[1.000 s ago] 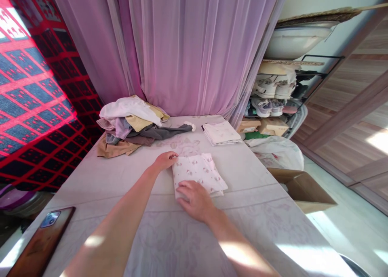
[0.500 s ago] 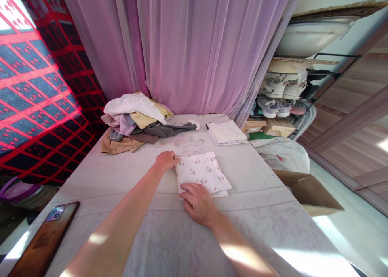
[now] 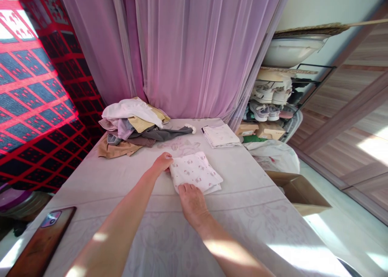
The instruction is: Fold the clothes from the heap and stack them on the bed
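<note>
A folded white garment (image 3: 194,170) with a small pink-and-red print lies on the covered table in front of me; its exact kind cannot be made out. My left hand (image 3: 163,162) pinches its far left corner between thumb and fingers. At the near edge, my right hand (image 3: 192,201) is closed over the fabric, fingers together on top and thumb hidden. Beyond and to the right sits a stack of folded white clothes (image 3: 220,135). A loose heap of clothes (image 3: 133,121), white, yellow, grey and brown, lies at the far left.
A phone (image 3: 41,240) lies at the table's near left corner. Purple curtains (image 3: 194,51) hang behind the table. To the right stand a shoe rack (image 3: 273,103) and an open cardboard box (image 3: 298,192) on the floor. A red-and-black patterned cloth (image 3: 36,87) hangs at left.
My right hand has shifted from lying on the garment's near left part to gripping its near edge. The left hand keeps the far left corner. The whole view has swung slightly.
</note>
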### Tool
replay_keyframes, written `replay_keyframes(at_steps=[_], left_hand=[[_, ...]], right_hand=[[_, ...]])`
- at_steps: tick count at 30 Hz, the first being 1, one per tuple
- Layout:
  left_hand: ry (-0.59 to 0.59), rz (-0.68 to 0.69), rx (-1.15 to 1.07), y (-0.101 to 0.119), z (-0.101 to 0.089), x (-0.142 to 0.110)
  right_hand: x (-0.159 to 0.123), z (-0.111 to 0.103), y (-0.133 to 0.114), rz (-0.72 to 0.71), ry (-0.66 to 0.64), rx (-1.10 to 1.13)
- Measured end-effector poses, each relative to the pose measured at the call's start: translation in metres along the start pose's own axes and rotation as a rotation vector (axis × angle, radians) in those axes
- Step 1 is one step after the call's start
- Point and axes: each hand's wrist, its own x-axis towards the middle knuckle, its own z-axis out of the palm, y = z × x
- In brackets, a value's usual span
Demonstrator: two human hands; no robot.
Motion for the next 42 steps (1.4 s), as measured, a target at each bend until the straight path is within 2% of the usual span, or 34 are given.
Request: replay_keyframes(at_steps=[4,9,12,15,18,21,23,25,27,29,34,38,42], left_hand=[[0.050,-0.010,-0.233,-0.002,-0.025,-0.011],[0.071,0.052,-0.434,0.008,-0.063,-0.034],[0.069,0.088,-0.481,-0.003,-0.067,-0.056],[0.006,0.067,-0.398,-0.036,-0.054,-0.080],[-0.083,-0.004,-0.130,-0.069,-0.040,-0.094],[-0.045,0.046,0.186,-0.078,-0.039,-0.093],[0.063,0.106,0.356,-0.073,-0.043,-0.085],[0.151,0.138,0.436,-0.065,-0.048,-0.074],[0.168,0.135,0.436,-0.057,-0.049,-0.062],[0.145,0.112,0.410,-0.052,-0.048,-0.050],[0.061,0.024,0.312,-0.047,-0.044,-0.031],[0.011,-0.015,0.257,-0.041,-0.046,-0.024],[-0.006,0.007,0.255,-0.039,-0.045,-0.022]], right_hand=[[0.028,-0.030,0.022,-0.073,0.041,-0.051],[0.082,-0.085,0.045,-0.069,0.157,-0.006],[0.082,-0.099,0.043,-0.120,0.172,-0.003],[0.046,-0.080,0.037,-0.178,0.047,0.033],[0.003,-0.046,0.038,-0.205,-0.145,0.168],[-0.016,-0.026,0.048,-0.129,-0.192,0.348],[-0.011,-0.024,0.057,0.034,-0.124,0.400],[0.001,-0.023,0.066,0.244,-0.059,0.378],[0.013,-0.020,0.073,0.396,-0.028,0.389],[0.024,-0.013,0.078,0.478,-0.037,0.488],[0.037,0.003,0.085,0.549,-0.097,0.677],[0.044,0.003,0.086,0.531,-0.129,0.706],[0.049,0.000,0.086,0.512,-0.147,0.646]])
